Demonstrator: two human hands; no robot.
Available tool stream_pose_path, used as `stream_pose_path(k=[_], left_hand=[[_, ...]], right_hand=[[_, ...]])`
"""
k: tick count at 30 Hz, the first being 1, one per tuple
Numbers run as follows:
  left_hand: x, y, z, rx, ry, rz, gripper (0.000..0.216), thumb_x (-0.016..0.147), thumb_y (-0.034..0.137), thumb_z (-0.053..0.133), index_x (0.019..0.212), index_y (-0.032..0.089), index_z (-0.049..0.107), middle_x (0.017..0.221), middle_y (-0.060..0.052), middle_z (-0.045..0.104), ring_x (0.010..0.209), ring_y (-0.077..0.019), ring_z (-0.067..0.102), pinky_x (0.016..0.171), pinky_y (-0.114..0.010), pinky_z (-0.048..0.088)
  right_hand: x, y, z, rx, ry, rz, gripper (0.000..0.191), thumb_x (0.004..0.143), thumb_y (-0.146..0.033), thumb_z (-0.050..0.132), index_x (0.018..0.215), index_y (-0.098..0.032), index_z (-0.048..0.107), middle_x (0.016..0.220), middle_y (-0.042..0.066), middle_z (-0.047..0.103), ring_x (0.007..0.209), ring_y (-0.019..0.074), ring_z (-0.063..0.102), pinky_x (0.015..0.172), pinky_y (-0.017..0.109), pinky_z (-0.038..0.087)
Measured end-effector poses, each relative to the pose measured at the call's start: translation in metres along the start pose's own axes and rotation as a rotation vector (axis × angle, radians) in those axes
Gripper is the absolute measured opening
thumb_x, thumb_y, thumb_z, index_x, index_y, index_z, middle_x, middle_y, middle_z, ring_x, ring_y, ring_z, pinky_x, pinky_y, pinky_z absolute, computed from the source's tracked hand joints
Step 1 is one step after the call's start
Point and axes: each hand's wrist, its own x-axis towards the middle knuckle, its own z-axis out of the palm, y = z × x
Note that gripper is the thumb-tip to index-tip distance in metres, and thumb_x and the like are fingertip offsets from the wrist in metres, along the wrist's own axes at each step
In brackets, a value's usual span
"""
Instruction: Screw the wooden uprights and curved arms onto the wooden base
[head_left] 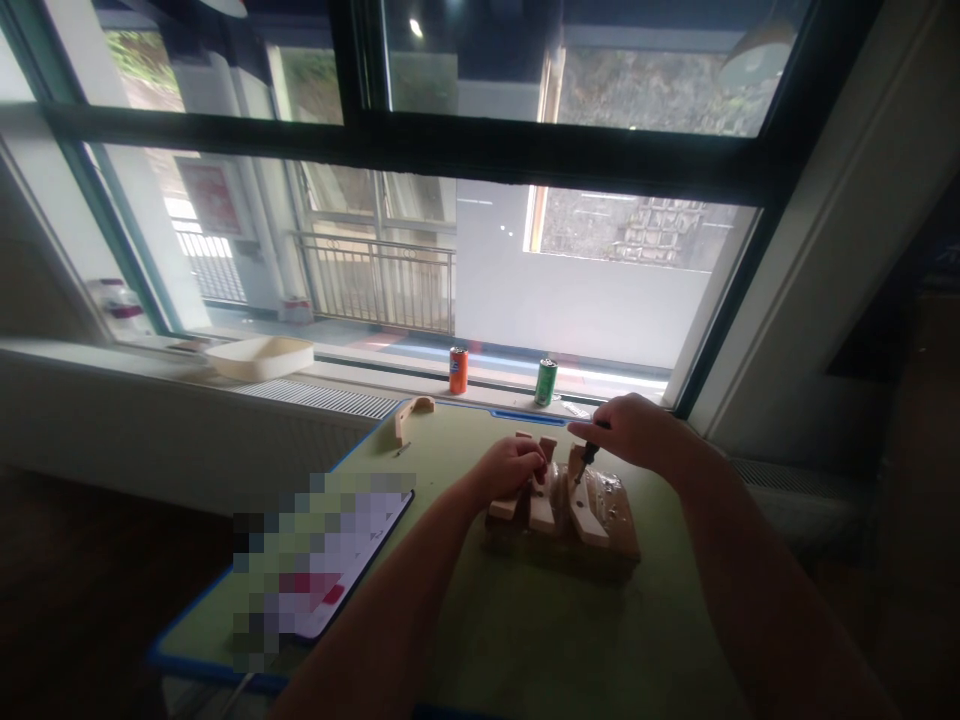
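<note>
My right hand (639, 430) is wrapped round the dark handle of a screwdriver (590, 452), which slants down towards a pale wooden piece (587, 515). That piece has a dark hole and lies across a brown block-like package (616, 545) with shiny clear wrapping. My left hand (511, 470) rests over the package's left side, its fingers curled together by a second wooden piece (541, 510). What those fingers pinch, if anything, is hidden. Another wooden piece (502, 508) lies partly beneath this hand. The screwdriver's tip is too small to make out clearly.
The green table (465, 640) has a blue edge. On it lie a tablet-like screen (360, 560), partly pixelated, and a curved wooden part (405, 418) at the back left. An orange can (458, 371), a green can (546, 382) and a pale tray (262, 360) stand along the windowsill.
</note>
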Motion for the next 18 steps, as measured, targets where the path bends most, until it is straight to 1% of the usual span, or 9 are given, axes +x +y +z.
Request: stream_pose_path(k=[7, 12, 15, 18], left_hand=[[0.002, -0.005, 0.000, -0.043, -0.021, 0.015, 0.021, 0.072, 0.026, 0.043, 0.066, 0.012, 0.058, 0.068, -0.002, 0.060, 0.052, -0.0074, 0.049, 0.050, -0.019, 0.038], [0.002, -0.005, -0.001, -0.031, -0.036, 0.044, 0.020, 0.071, 0.026, 0.043, 0.067, 0.012, 0.058, 0.067, -0.002, 0.060, 0.056, -0.0089, 0.052, 0.054, -0.020, 0.040], [0.002, -0.008, 0.000, 0.000, -0.011, 0.055, 0.023, 0.072, 0.028, 0.044, 0.068, 0.013, 0.060, 0.069, -0.002, 0.060, 0.056, -0.0093, 0.052, 0.053, -0.021, 0.040], [0.001, -0.011, 0.001, 0.010, -0.008, 0.089, 0.025, 0.073, 0.028, 0.042, 0.068, 0.012, 0.061, 0.070, -0.002, 0.060, 0.057, -0.0097, 0.052, 0.053, -0.021, 0.040]], right_hand=[[-0.002, -0.008, -0.001, 0.017, -0.034, -0.052, 0.061, 0.079, -0.065, 0.028, 0.064, -0.016, 0.061, 0.058, 0.004, 0.057, 0.044, 0.0093, 0.042, 0.045, 0.025, 0.026], [-0.001, -0.009, 0.000, 0.043, -0.059, -0.061, 0.054, 0.080, -0.061, 0.032, 0.067, -0.017, 0.061, 0.059, 0.003, 0.057, 0.045, 0.0092, 0.043, 0.045, 0.024, 0.027], [0.001, -0.013, 0.004, 0.021, -0.022, -0.048, 0.048, 0.080, -0.058, 0.037, 0.068, -0.018, 0.060, 0.060, 0.002, 0.058, 0.047, 0.0095, 0.044, 0.046, 0.024, 0.027], [0.001, -0.019, 0.008, 0.010, 0.037, -0.011, 0.046, 0.080, -0.056, 0.038, 0.067, -0.017, 0.059, 0.059, 0.002, 0.057, 0.047, 0.0094, 0.043, 0.046, 0.023, 0.027]])
